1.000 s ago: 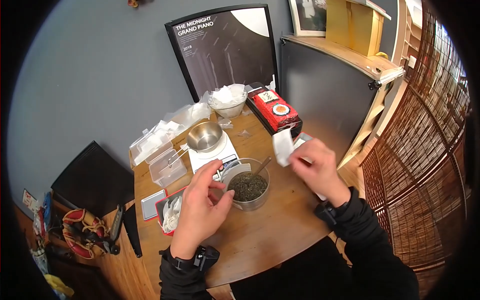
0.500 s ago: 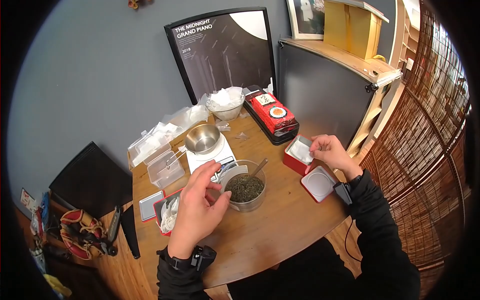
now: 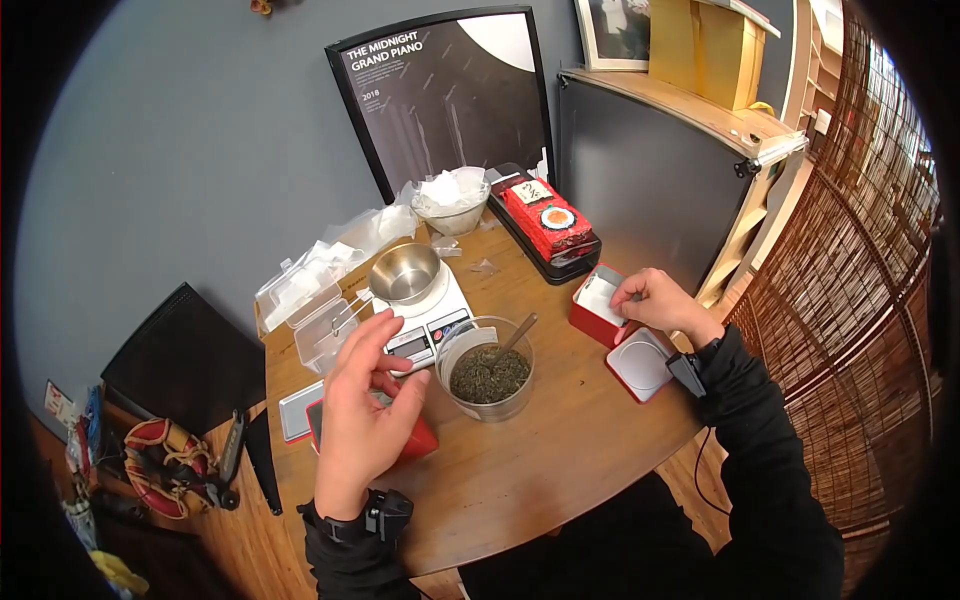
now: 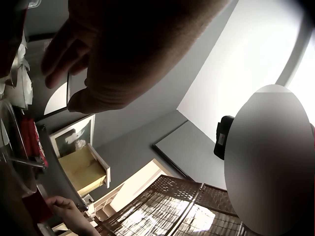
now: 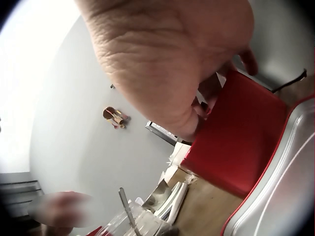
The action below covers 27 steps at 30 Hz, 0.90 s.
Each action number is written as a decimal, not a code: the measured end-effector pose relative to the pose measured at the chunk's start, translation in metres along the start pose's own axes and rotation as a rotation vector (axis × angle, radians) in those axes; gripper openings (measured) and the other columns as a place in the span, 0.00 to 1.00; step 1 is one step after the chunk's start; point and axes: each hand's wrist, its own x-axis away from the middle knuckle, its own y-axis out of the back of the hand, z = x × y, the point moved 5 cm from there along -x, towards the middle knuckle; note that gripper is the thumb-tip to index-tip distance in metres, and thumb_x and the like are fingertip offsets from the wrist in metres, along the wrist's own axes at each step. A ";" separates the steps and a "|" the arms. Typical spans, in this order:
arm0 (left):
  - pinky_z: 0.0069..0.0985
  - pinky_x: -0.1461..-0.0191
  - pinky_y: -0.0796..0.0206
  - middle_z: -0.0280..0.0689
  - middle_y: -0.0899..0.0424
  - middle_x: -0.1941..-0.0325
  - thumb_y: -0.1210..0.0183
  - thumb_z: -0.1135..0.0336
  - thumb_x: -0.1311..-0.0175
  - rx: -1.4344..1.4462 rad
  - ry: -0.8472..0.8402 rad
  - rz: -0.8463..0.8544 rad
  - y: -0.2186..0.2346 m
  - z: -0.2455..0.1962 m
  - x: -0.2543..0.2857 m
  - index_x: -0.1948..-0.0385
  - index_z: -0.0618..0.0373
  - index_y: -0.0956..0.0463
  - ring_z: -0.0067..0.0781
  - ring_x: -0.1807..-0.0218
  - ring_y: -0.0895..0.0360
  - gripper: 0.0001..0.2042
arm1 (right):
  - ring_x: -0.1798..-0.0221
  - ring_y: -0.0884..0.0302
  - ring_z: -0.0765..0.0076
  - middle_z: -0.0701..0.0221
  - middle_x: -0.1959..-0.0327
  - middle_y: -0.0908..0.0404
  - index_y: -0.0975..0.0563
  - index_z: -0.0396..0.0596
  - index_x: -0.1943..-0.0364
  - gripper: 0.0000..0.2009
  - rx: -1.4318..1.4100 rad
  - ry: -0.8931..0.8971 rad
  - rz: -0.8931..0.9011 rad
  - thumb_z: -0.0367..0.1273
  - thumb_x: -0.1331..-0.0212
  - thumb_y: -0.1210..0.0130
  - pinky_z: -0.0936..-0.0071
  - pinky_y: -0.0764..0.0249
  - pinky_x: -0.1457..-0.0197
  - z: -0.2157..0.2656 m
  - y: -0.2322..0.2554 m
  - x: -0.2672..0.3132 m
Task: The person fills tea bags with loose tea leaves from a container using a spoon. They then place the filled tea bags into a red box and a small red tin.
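My left hand [image 3: 362, 415] hangs, fingers relaxed and apart, over a second red tin [image 3: 420, 441], holding nothing. Beside it stands a clear container [image 3: 488, 411] of dark dried leaves [image 3: 492, 378], a spoon [image 3: 522, 330] leaning in it. At the right, my right hand [image 3: 662, 302] has its fingers bent at the mouth of a red tin [image 3: 597, 326], over white packets [image 3: 597, 294]. The right wrist view shows the thumb and fingers reaching past the rim of the tin [image 5: 236, 137]; their tips are partly hidden, so any grip on a packet cannot be told.
A steel bowl [image 3: 405, 274] sits on a white scale [image 3: 446, 305]. Behind are a glass bowl of white packets [image 3: 451, 215] and a red package [image 3: 548, 218] on a black tray. A tin lid [image 3: 640, 367] lies near my right wrist; a clear plastic box [image 3: 320, 338] stands at the left.
My right hand has carried a white packet from beside the clear container to the right red tin, where its fingers stay. The left hand has shifted left, away from the container.
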 end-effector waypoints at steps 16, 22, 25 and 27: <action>0.17 0.63 0.29 0.45 0.29 0.33 0.37 0.80 0.45 0.029 0.042 -0.081 0.021 -0.006 -0.001 0.41 0.61 0.27 0.22 0.58 0.20 0.26 | 0.29 0.42 0.40 0.60 0.43 0.21 0.17 0.47 0.50 0.29 0.580 0.215 -0.018 0.54 0.49 0.34 0.50 0.44 0.30 0.027 -0.027 0.020; 0.16 0.63 0.29 0.45 0.29 0.34 0.37 0.80 0.45 0.027 0.029 -0.080 0.021 -0.006 -0.001 0.41 0.61 0.26 0.22 0.58 0.20 0.25 | 0.30 0.40 0.38 0.61 0.47 0.19 0.16 0.49 0.51 0.29 0.709 0.116 -0.145 0.57 0.48 0.37 0.46 0.43 0.33 0.028 -0.042 0.010; 0.16 0.62 0.28 0.45 0.28 0.34 0.38 0.80 0.45 0.030 0.037 -0.077 0.022 -0.006 -0.002 0.42 0.61 0.26 0.22 0.59 0.20 0.25 | 0.29 0.42 0.39 0.63 0.46 0.19 0.17 0.48 0.51 0.28 0.710 0.084 -0.162 0.55 0.48 0.35 0.49 0.46 0.30 0.032 -0.043 0.009; 0.16 0.62 0.28 0.45 0.28 0.34 0.38 0.81 0.45 0.034 0.039 -0.074 0.023 -0.006 -0.002 0.42 0.61 0.26 0.22 0.59 0.20 0.25 | 0.29 0.42 0.40 0.63 0.46 0.19 0.17 0.48 0.51 0.27 0.680 0.109 -0.199 0.53 0.47 0.35 0.50 0.47 0.29 0.034 -0.038 0.013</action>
